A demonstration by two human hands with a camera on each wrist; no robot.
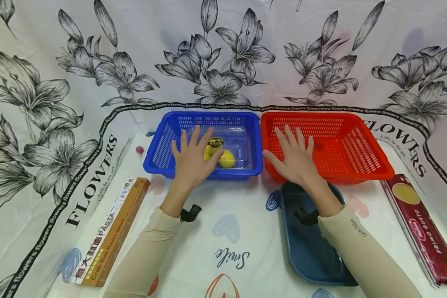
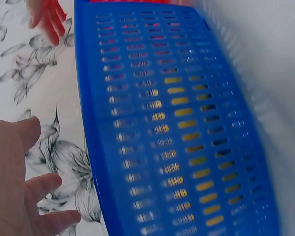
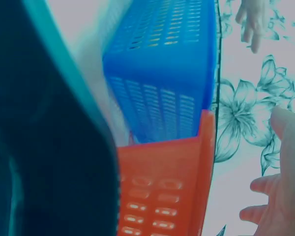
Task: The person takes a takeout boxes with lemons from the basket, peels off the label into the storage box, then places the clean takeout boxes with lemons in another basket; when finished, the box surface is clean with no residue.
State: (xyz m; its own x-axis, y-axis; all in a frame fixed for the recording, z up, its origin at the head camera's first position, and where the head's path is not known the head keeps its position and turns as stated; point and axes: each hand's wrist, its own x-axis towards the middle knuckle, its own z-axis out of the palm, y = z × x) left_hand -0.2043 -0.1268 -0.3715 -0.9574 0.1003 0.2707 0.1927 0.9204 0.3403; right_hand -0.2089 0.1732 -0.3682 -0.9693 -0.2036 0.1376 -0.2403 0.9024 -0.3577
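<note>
My left hand (image 1: 194, 159) is spread above the blue basket (image 1: 158, 165), its fingers straight and holding nothing. Inside that basket lies a clear plastic box (image 1: 240, 142) with yellow round fruit (image 1: 227, 159) and a black-and-gold label. Over the near left part of the red basket (image 1: 361, 153), my right hand (image 1: 296, 157) hovers with fingers fanned out, also holding nothing. The left wrist view shows the left hand (image 2: 14, 182) beyond the rim of the blue basket's slotted wall (image 2: 152, 123). From the right wrist, the right hand (image 3: 280, 182) appears beside the red basket (image 3: 157, 191).
A dark blue tray (image 1: 313, 256) sits under my right forearm. The crab roe pasta box (image 1: 111, 236) lies at the left, and a red Primo Gusto packet (image 1: 421, 227) at the right. Behind the baskets rises a flower-printed cloth (image 1: 223, 54).
</note>
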